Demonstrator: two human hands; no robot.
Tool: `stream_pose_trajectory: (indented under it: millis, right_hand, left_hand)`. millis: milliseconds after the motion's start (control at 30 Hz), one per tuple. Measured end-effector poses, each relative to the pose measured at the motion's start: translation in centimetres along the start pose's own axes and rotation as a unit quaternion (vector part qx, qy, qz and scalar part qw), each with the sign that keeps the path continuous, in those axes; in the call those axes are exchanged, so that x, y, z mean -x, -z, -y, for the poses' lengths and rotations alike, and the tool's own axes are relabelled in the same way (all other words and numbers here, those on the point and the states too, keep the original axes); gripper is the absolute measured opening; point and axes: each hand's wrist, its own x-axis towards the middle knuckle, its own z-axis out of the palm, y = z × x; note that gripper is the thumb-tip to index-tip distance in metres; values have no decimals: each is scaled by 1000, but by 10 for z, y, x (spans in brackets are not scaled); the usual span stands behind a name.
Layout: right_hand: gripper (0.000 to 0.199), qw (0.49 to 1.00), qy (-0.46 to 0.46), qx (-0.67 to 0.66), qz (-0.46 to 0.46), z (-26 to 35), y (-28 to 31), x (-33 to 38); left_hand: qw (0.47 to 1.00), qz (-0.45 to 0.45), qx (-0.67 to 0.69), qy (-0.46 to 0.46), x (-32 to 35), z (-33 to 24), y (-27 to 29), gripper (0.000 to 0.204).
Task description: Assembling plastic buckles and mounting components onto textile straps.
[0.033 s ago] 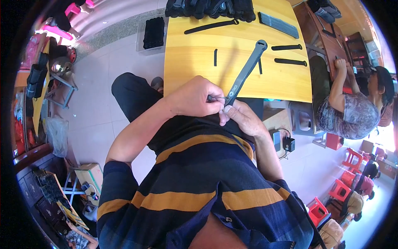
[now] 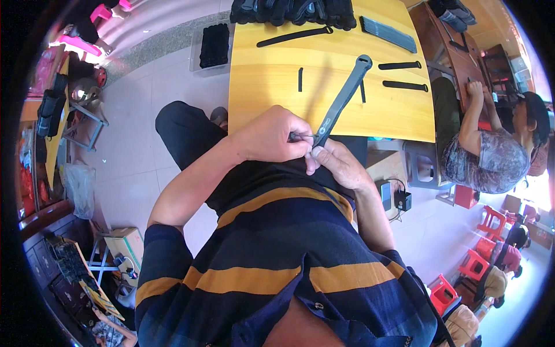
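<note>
In front of my lap, my left hand (image 2: 273,137) is closed around a thin metal tool (image 2: 300,136) with a dark end. Its tip touches the lower end of a grey strap (image 2: 344,95), but the exact kind of tool is hidden by my fingers. My right hand (image 2: 341,163) pinches that same end of the strap between thumb and fingers. The strap slants up over the yellow table (image 2: 266,104), its rounded, slotted end pointing away from me. Whatever lies between my fingertips is too small to make out.
Black straps (image 2: 295,36) lie about the table, with short black strips (image 2: 300,80) among them. Bundled grey straps (image 2: 387,34) and a dark pile (image 2: 295,11) sit at the far edge. A clear bin (image 2: 196,55) stands left. To the right, a person (image 2: 491,144) works at a brown table.
</note>
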Motion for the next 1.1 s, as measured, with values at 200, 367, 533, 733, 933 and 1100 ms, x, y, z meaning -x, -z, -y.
stream_pose_trajectory:
  millis: [200, 367, 533, 733, 933, 1100]
  right_hand:
    - [32, 1000, -5, 29, -1, 1, -1, 1]
    - [25, 1000, -2, 26, 8, -4, -2, -1]
    - [27, 1000, -13, 8, 19, -3, -1, -1]
    - [28, 999, 1, 22, -37, -21, -5, -5]
    - [36, 987, -41, -93, -121, -30, -21, -15]
    - [32, 980, -60, 116, -148, -9, -10, -9]
  left_hand:
    - [1000, 2, 2, 12, -3, -1, -3, 13]
    - [999, 24, -15, 34, -4, 0, -4, 12]
    - [998, 17, -37, 56, -4, 2, -8, 9]
    - [991, -52, -126, 15, -7, 1, -17, 6]
    - [968, -60, -244, -1, -10, 12, -9, 6]
    - [956, -43, -289, 7, -10, 21, 4, 8]
